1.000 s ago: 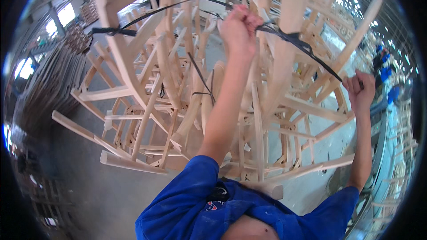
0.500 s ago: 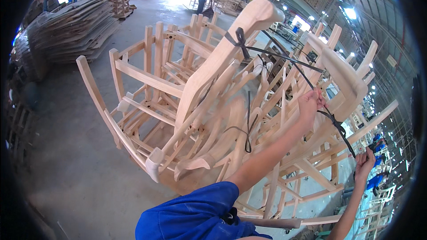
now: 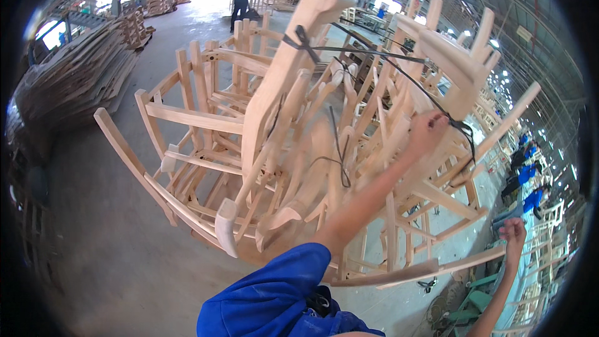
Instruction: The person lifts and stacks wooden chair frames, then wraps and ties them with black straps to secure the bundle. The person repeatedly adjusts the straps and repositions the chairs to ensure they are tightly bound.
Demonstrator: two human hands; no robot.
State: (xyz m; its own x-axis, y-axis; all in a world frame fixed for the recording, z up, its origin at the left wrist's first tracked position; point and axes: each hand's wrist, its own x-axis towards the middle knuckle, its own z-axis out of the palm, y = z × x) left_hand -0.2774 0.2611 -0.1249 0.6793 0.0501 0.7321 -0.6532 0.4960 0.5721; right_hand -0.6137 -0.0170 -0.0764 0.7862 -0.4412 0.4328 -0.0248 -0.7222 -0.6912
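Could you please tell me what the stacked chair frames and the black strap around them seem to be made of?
The chair frames look like bare, unfinished pale wood: light matte surfaces with no paint or gloss. The black strap seems a thin, flexible band, perhaps rubber or woven cord; its material is too small to tell. The left hand grips it.

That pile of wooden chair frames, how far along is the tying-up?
Done: a black strap already runs across the stacked chair frames and is knotted round a tall back piece. In hand: the left hand grips the strap at its knot. The right hand rests on a lower rail. Left: cannot tell.
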